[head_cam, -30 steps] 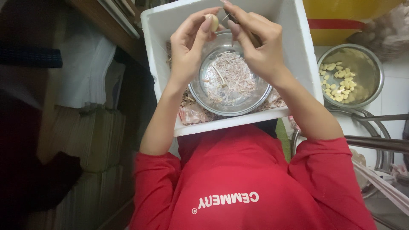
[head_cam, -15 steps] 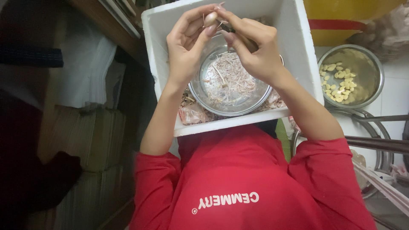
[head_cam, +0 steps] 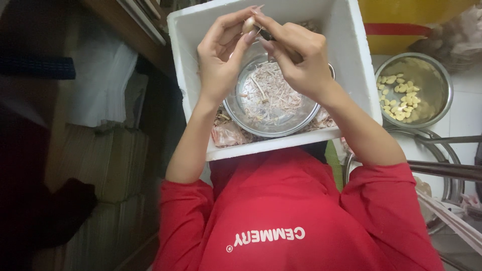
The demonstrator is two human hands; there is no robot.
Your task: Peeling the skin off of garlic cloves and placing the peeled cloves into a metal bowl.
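White foam box (head_cam: 351, 60) sat on your lap — your left hand (head_cam: 221, 60) pinched a garlic clove (head_cam: 248, 24) above the steel bowl (head_cam: 271, 100) of skins, right hand (head_cam: 296, 55) gripping a small blade (head_cam: 267, 35) — mid-peel, needing a gentle cut.

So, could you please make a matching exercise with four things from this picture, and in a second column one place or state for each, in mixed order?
Things:
1. garlic clove
2. metal bowl of peelings
3. metal bowl of peeled cloves
4. white foam box

Places or states:
A. stands outside the box, on the right of the picture
B. pinched in the fingertips of the left hand, with the right hand working at it
C. rests on the person's lap
D. sits inside the box, under the hands

Pairs: 1-B, 2-D, 3-A, 4-C
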